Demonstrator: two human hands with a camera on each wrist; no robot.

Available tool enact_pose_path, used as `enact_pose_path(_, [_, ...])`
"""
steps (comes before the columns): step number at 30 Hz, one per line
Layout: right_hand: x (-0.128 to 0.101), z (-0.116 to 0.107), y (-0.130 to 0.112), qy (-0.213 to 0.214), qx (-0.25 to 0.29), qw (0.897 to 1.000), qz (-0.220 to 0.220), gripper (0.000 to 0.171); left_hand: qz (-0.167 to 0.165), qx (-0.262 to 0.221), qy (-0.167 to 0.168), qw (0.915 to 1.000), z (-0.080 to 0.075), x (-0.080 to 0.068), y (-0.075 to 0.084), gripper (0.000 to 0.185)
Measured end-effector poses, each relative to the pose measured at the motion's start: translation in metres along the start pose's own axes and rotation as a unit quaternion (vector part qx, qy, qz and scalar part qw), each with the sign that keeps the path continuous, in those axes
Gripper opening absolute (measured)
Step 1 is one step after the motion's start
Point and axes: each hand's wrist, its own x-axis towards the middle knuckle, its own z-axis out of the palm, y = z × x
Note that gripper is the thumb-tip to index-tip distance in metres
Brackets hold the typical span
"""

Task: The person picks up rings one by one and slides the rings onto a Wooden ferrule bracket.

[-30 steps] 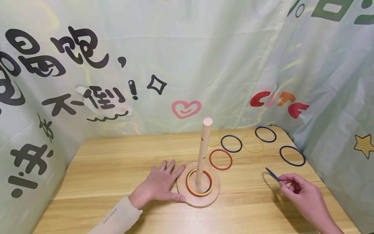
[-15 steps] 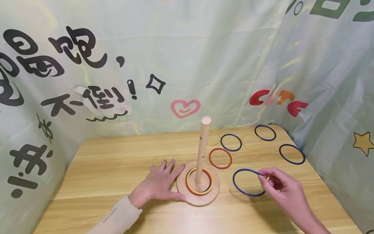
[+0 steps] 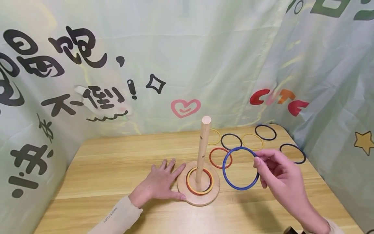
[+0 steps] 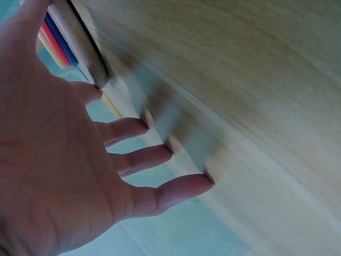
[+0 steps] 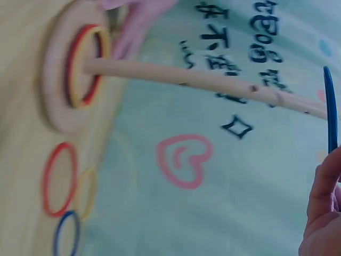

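Note:
In the head view my right hand (image 3: 280,182) pinches a blue ring (image 3: 224,167) between thumb and fingertips, well above the table. The ring is tilted, a little to the right of a wooden post (image 3: 203,149). My left hand (image 3: 159,183) lies palm down, fingers spread, with index finger and thumb at the left edge of the post's round base (image 3: 201,201). Around the post's foot lies a stack of rings, yellow ring (image 3: 200,193) on top, red and dark blue beneath. The right wrist view shows the held blue ring (image 5: 331,112) edge-on near the post's top end.
Behind and right of the base lie a red ring (image 3: 210,161), two yellow rings and several dark blue rings, one of them (image 3: 305,156) near the table's right edge. A printed cloth curtain (image 3: 222,65) encloses the back and sides of the wooden table (image 3: 117,162).
My right hand has moved left and up with the blue ring, which has turned from edge-on to facing the head camera. My left hand and the stacked rings have stayed put.

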Motion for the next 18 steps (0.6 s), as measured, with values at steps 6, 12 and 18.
enact_pose_path(6, [0.024, 0.009, -0.029, 0.035, 0.111, 0.993, -0.003, 0.019, 0.003, 0.008, 0.006, 0.9999, 0.002, 0.001, 0.0, 0.118])
enact_pose_path(12, [0.045, 0.022, -0.05, 0.051, 0.151, 0.987, -0.007, 0.016, 0.003, 0.014, 0.009, 0.9999, 0.001, 0.0, 0.0, 0.118])
enact_pose_path(18, [0.06, 0.033, -0.063, 0.045, 0.145, 0.988, -0.001, 0.017, 0.003, 0.013, 0.008, 0.9999, 0.001, 0.0, 0.0, 0.117])
